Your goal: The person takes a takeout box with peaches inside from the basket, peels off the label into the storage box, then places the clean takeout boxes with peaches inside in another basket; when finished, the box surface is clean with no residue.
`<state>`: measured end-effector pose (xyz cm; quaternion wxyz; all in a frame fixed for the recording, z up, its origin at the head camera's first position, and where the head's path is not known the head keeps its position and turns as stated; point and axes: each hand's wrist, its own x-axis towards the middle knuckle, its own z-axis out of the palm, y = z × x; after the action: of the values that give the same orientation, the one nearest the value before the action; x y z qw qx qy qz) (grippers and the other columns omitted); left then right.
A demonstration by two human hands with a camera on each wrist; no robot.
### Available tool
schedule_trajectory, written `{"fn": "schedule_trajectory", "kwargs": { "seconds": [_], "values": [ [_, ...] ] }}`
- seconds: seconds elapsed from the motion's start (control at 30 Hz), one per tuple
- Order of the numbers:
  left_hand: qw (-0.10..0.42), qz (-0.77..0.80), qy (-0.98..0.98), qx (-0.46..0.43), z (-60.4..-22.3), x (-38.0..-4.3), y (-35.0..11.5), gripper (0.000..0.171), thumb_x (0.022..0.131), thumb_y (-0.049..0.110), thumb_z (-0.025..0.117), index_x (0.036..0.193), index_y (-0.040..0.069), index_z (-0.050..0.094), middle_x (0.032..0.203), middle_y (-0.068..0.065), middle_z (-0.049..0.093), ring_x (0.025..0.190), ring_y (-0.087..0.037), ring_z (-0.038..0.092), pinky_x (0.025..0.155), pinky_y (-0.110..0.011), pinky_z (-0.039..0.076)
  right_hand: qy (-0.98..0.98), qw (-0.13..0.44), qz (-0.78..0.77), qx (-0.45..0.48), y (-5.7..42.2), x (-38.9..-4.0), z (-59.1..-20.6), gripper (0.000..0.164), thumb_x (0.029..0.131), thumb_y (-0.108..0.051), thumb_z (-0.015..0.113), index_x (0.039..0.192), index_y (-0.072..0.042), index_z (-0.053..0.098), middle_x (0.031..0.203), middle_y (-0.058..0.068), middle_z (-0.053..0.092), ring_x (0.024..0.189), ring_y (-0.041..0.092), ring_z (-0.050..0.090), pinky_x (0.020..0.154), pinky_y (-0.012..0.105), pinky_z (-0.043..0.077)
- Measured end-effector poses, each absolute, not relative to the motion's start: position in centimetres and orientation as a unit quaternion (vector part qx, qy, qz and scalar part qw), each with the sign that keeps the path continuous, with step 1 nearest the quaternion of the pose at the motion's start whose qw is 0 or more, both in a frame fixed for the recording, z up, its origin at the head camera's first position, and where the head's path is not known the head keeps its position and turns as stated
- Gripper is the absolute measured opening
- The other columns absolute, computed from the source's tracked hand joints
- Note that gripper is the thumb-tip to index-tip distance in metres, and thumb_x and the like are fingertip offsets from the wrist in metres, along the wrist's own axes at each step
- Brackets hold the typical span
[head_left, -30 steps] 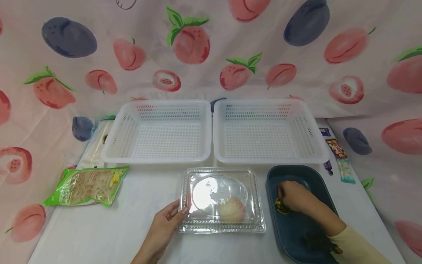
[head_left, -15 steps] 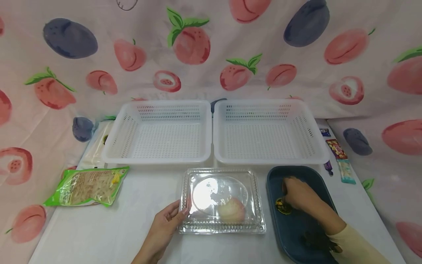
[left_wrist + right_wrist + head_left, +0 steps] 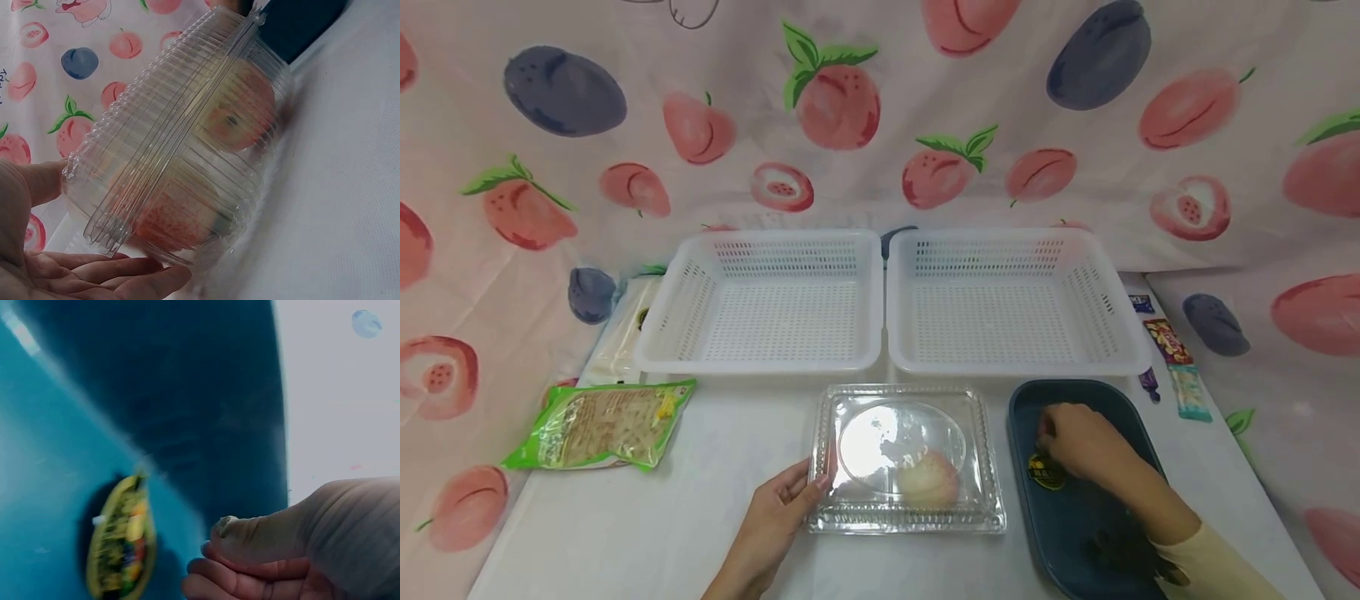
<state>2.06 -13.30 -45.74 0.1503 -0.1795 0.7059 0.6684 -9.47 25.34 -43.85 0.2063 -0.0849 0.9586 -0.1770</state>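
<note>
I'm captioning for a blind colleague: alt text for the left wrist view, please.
A left hand holds one end of a clear plastic box with reddish-yellow fruit inside. It rests on a white table, near a fruit-print curtain.

At lower right, the right hand [image 3: 297, 537] shows its thumb over curled fingers — just beside it, apart, a blurred yellow-rimmed item [image 3: 125, 544] with multicoloured markings sits in a blue tray [image 3: 37, 444]; pale surface [image 3: 337, 412] beyond.

From the plastic box [image 3: 880, 454], ten o'clock offers passage, white baskets [image 3: 760, 366] block twelve, and the tray [image 3: 1037, 533] seemingly crowds three.
</note>
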Motion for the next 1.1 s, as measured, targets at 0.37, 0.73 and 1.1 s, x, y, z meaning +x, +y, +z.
{"fn": "schedule_trajectory", "kwargs": {
  "seconds": [0.37, 0.73, 1.1],
  "values": [
    [0.149, 0.664, 0.71, -0.181, -45.9, 2.1, -13.3, 0.072, 0.101, 0.034, 0.071, 0.147, -0.015, 0.045, 0.137, -0.028, 0.065, 0.127, -0.037, 0.066, 0.099, -0.034, 0.061, 0.957, 0.109, -0.241, -0.116, 25.5, -9.6, -38.5, 0.018, 0.1, -0.017, 0.071, 0.108, -0.002, 0.076, 0.091, 0.006, 0.073, 0.078, 0.018, 0.061, 0.065, 0.035, 0.056],
    [0.144, 0.661, 0.713, -0.186, -46.3, 2.0, -13.3, 0.072, 0.1, 0.036, 0.071, 0.146, -0.014, 0.047, 0.136, -0.026, 0.066, 0.127, -0.036, 0.066, 0.101, -0.039, 0.06, 0.934, -0.107, -0.34, -0.015, 28.0, -12.4, -36.3, 0.031, 0.103, -0.018, 0.066, 0.118, 0.007, 0.074, 0.101, 0.029, 0.077, 0.071, -0.021, 0.056, 0.062, 0.003, 0.046],
    [0.143, 0.655, 0.716, -0.193, -46.3, 2.0, -13.3, 0.07, 0.1, 0.036, 0.071, 0.146, -0.013, 0.048, 0.136, -0.026, 0.066, 0.127, -0.037, 0.066, 0.101, -0.038, 0.06, 0.913, -0.154, -0.345, 0.154, 31.0, -15.0, -38.1, 0.039, 0.105, -0.023, 0.055, 0.131, 0.002, 0.07, 0.132, 0.028, 0.066, 0.104, 0.028, 0.069, 0.077, 0.022, 0.048]
  ]
}}
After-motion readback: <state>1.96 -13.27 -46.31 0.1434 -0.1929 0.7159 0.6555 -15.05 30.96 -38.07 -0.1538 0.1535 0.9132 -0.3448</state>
